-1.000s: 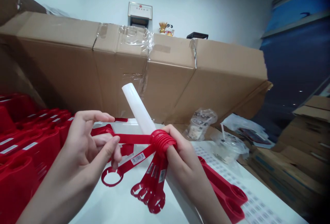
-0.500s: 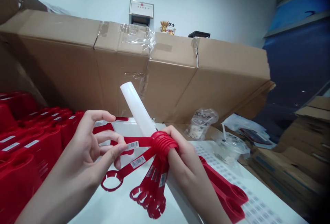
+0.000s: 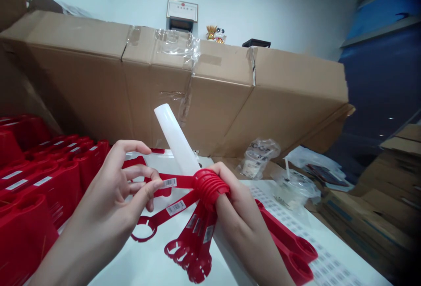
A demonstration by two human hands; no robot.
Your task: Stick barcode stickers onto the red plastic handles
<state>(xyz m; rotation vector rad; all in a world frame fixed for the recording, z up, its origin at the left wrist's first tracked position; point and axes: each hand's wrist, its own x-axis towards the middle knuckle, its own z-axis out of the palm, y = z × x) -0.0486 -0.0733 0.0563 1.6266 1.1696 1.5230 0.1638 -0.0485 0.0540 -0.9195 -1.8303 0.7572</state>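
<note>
My right hand [image 3: 237, 209] grips a white tube [image 3: 174, 139] that points up and to the left. Several red plastic ring-ended pieces [image 3: 210, 186] are threaded on the tube just above my fingers, and their long arms hang down toward the table. My left hand [image 3: 121, 185] pinches the arm of the topmost red piece [image 3: 171, 181] between thumb and fingers, holding it out level to the left. A white barcode label shows on that arm.
Stacks of red plastic parts [image 3: 36, 176] fill the left side. Two more red ring pieces [image 3: 289, 251] lie on the white table [image 3: 148, 264] at the right, beside a sheet of barcode labels [image 3: 325, 264]. A taped cardboard wall [image 3: 197, 88] stands behind; plastic bags and cups [image 3: 259, 156] lie at the right.
My left hand's fingers slid along the topmost red arm toward the tube, uncovering its barcode label. The lower arm swung slightly down. My right hand and the tube stayed put.
</note>
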